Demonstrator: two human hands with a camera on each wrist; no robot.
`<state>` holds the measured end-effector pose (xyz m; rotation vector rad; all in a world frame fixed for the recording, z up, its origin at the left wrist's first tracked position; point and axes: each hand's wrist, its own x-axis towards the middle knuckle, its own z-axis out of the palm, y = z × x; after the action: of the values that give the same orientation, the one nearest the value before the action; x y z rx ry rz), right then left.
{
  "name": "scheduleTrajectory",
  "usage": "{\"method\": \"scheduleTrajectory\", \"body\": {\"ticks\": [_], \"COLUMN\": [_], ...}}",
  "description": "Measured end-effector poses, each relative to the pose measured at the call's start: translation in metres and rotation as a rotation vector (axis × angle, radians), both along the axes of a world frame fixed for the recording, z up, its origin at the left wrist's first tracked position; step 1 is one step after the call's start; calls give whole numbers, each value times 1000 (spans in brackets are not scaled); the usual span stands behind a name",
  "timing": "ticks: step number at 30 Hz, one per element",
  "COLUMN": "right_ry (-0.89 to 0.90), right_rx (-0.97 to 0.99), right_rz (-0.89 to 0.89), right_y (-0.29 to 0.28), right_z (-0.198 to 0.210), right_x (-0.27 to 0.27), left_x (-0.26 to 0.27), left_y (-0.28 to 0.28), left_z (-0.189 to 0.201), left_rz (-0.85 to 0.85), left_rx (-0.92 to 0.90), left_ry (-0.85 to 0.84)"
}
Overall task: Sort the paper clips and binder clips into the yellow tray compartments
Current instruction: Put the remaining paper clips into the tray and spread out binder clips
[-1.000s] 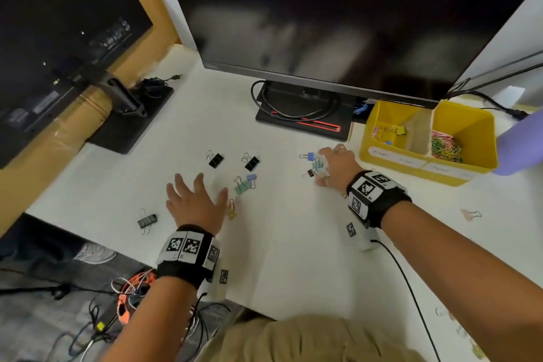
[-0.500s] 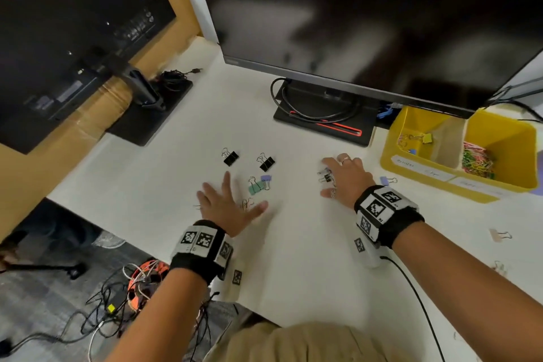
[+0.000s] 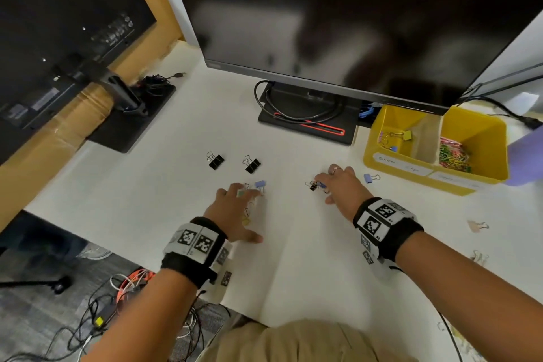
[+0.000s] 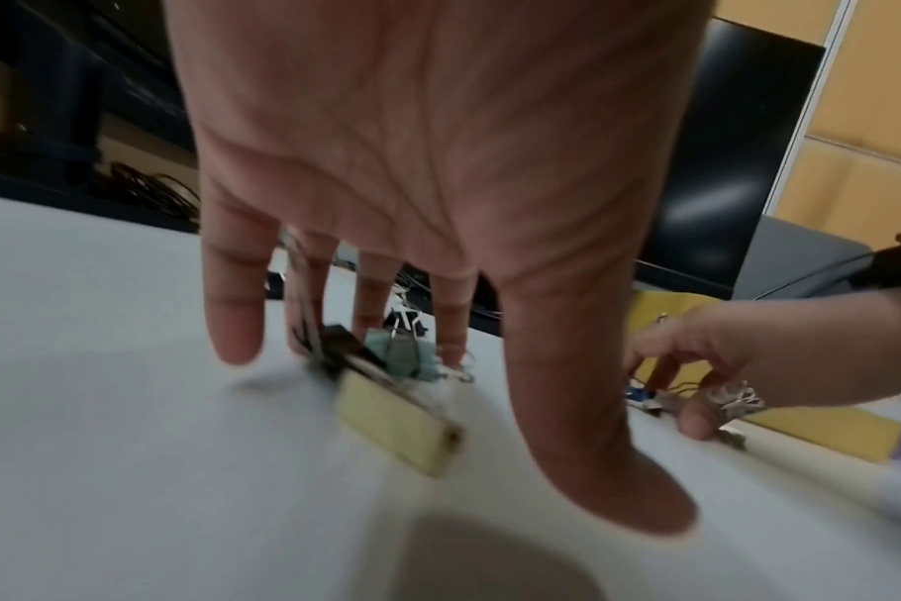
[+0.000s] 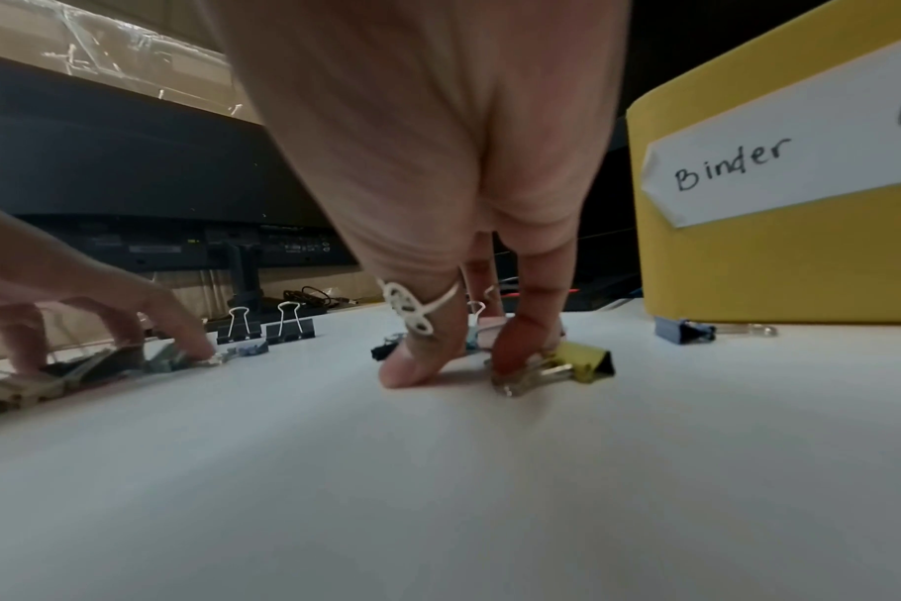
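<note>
**Both hands raking binder clips toward the yellow tray**

Since a second ago my left hand (image 3: 232, 214) has swept the black, green and tan binder clips (image 4: 386, 378) closer to the yellow tray (image 3: 411, 176), fingers straight, gripping nothing. My right hand (image 3: 340, 188), nearer the tray, presses flat fingers on a yellow binder clip (image 5: 582, 362). Two black clips (image 3: 233, 161) wait farther out; I judge gathering nearly done, lifting next.
</note>
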<state>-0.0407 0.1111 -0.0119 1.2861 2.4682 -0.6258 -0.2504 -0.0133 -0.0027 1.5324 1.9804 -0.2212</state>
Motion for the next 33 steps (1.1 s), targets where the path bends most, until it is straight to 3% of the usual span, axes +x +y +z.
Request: {"method": "scheduleTrajectory", "body": {"ticks": [8, 18, 24, 31, 33], "right_ry": [72, -29, -65, 79, 93], "right_rx": [37, 64, 105, 60, 58], "right_rz": [-31, -16, 5, -45, -46], "right_y": [-8, -22, -23, -15, -16], "right_z": [-5, -3, -2, -8, -9], "right_x": [11, 8, 11, 25, 28], "left_x": [-38, 22, 27, 27, 30], "left_y": [-17, -29, -41, -44, -42], "left_z": [0, -18, -23, -17, -18], "left_rz": [150, 353, 314, 365, 361], "left_rx": [59, 223, 279, 324, 275], "left_ry": [-38, -10, 6, -137, -106]}}
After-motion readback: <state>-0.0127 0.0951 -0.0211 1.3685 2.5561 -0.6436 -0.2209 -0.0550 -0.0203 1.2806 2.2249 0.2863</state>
